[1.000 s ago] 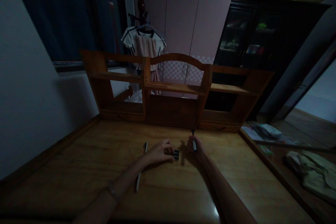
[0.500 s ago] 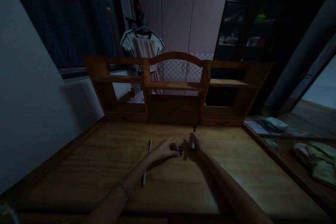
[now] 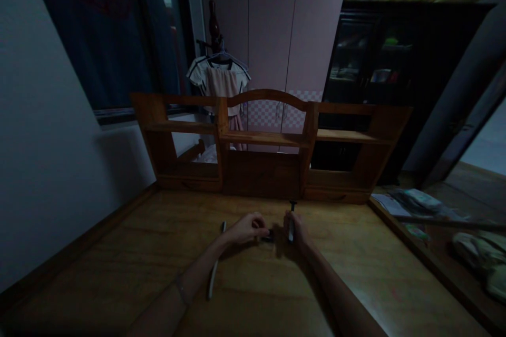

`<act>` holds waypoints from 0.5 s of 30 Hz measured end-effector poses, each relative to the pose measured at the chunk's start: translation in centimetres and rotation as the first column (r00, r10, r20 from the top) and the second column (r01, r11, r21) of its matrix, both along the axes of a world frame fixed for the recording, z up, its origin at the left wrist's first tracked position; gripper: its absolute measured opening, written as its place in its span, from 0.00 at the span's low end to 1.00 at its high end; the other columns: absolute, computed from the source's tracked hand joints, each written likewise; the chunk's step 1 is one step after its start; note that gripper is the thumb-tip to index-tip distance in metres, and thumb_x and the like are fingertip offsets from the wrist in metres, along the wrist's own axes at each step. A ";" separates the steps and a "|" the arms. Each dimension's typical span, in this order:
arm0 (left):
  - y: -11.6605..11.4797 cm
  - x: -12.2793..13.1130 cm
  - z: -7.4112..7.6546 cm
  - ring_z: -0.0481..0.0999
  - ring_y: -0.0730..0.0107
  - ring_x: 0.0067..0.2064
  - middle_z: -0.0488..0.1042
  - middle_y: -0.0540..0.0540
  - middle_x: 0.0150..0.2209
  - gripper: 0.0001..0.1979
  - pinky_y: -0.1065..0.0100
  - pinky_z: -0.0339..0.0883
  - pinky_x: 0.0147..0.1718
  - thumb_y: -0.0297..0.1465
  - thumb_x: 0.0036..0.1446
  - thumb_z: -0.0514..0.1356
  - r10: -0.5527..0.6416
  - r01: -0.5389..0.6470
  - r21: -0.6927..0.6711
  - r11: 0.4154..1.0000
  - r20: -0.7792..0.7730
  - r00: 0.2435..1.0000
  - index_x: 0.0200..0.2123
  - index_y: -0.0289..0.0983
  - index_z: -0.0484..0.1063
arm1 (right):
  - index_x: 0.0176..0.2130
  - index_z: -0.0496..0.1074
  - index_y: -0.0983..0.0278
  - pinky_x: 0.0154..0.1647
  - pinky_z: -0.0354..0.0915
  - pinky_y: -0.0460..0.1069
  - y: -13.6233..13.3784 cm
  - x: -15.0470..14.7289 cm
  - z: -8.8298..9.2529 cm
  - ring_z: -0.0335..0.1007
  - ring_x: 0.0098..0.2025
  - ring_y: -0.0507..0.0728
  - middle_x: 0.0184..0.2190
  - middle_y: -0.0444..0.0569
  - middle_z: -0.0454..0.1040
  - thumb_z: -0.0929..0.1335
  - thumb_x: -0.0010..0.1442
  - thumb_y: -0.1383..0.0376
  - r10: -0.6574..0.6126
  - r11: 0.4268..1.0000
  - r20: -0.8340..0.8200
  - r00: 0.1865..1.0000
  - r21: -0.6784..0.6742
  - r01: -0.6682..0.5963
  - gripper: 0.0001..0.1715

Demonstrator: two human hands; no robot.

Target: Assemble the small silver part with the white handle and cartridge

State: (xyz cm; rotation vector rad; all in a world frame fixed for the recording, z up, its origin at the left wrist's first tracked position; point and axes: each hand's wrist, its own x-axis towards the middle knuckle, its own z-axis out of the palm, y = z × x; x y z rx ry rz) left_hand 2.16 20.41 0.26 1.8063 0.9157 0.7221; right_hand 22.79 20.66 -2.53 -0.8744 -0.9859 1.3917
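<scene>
The room is dim. My left hand rests on the wooden desk with its fingers pinched on a small dark object that I cannot name. Just to its right, my right hand is closed around a slim pen-like tool held upright, its dark tip pointing toward the shelf. A long thin grey stick lies on the desk beside my left forearm.
A wooden shelf unit stands along the desk's back edge. A wall runs along the left. Papers and cloth lie on the floor at right. Behind are a pink wardrobe, hanging clothes and a dark cabinet.
Both hands have kept their grips and stay close together on the desk. The camera view has shifted slightly; the small dark object is more covered by my left fingers.
</scene>
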 end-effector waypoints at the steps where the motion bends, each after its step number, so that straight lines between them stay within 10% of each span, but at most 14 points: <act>1: 0.2 -0.1 0.1 0.68 0.73 0.29 0.69 0.47 0.31 0.20 0.73 0.60 0.27 0.44 0.46 0.63 0.022 -0.018 -0.065 0.998 0.062 0.998 0.33 0.32 0.69 | 0.17 0.57 0.63 0.12 0.45 0.44 -0.3 -0.2 0.2 0.49 0.12 0.48 0.10 0.40 0.56 0.65 0.51 0.56 -0.013 0.999 0.041 0.999 0.031 0.012 0.19; 7: 0.6 0.7 0.0 0.71 0.70 0.33 0.71 0.43 0.31 0.22 0.70 0.63 0.34 0.45 0.45 0.64 0.153 -0.011 -0.290 0.957 0.471 0.869 0.32 0.31 0.67 | 0.35 0.70 0.65 0.21 0.55 0.43 -2.8 -2.0 3.1 0.59 0.21 0.50 0.22 0.44 0.67 0.66 0.55 0.56 -0.060 0.976 0.239 0.969 0.218 0.007 0.14; 15: -0.7 1.5 0.2 0.74 0.67 0.32 0.74 0.41 0.30 0.20 0.67 0.66 0.36 0.39 0.43 0.67 0.109 0.091 -0.351 0.932 0.510 0.854 0.33 0.29 0.70 | 0.39 0.68 0.66 0.32 0.60 0.45 -2.6 -2.6 2.9 0.63 0.32 0.53 0.30 0.46 0.68 0.66 0.56 0.53 -0.075 0.953 0.436 0.897 0.297 -0.064 0.19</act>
